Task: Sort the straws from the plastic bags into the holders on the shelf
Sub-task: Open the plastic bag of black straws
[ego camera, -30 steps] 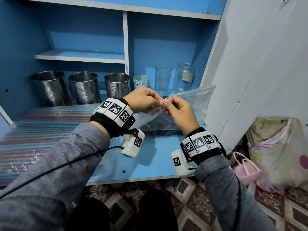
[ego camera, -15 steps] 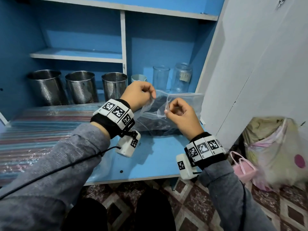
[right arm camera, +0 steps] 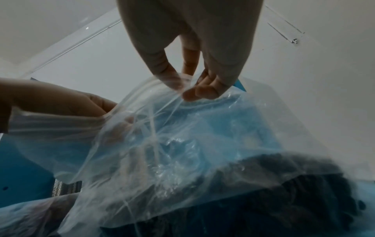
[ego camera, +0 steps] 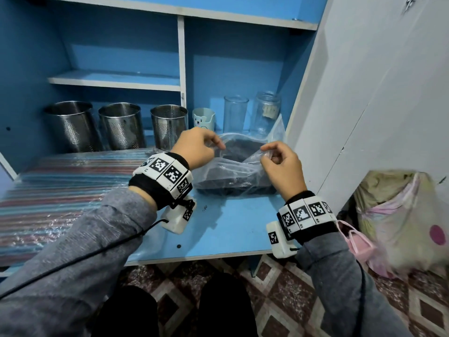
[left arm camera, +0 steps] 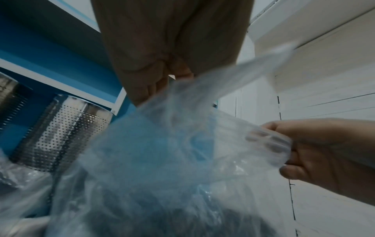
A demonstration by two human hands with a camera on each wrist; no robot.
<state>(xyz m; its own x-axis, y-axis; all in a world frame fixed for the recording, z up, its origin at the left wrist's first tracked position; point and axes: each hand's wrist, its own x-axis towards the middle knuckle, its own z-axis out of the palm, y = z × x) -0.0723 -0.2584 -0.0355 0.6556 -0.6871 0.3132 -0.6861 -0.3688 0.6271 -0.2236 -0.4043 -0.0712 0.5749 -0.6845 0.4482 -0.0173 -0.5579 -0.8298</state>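
Note:
A clear plastic bag [ego camera: 239, 171] holding a bundle of black straws [ego camera: 238, 148] lies on the blue shelf [ego camera: 226, 229]. My left hand [ego camera: 201, 148] pinches the left side of the bag's mouth, and my right hand [ego camera: 279, 164] pinches the right side, so the mouth stands pulled apart. The left wrist view shows my left hand [left arm camera: 162, 77] gripping the plastic bag [left arm camera: 162, 152]. In the right wrist view my right hand [right arm camera: 194, 83] pinches the film above the black straws [right arm camera: 274, 192]. Three perforated steel holders [ego camera: 121, 126] stand at the shelf's back left.
A bag of striped coloured straws [ego camera: 60, 190] lies flat on the shelf's left part. A small blue cup [ego camera: 203, 119], a glass tumbler [ego camera: 235, 113] and a glass jar [ego camera: 266, 113] stand behind the bag. A white cabinet door [ego camera: 364, 105] hangs at right; cloth bags [ego camera: 401, 220] sit on the floor.
My hands met at the bag's top edge, then drew apart, opening its mouth. The bag dropped from upright to lying lower on the shelf.

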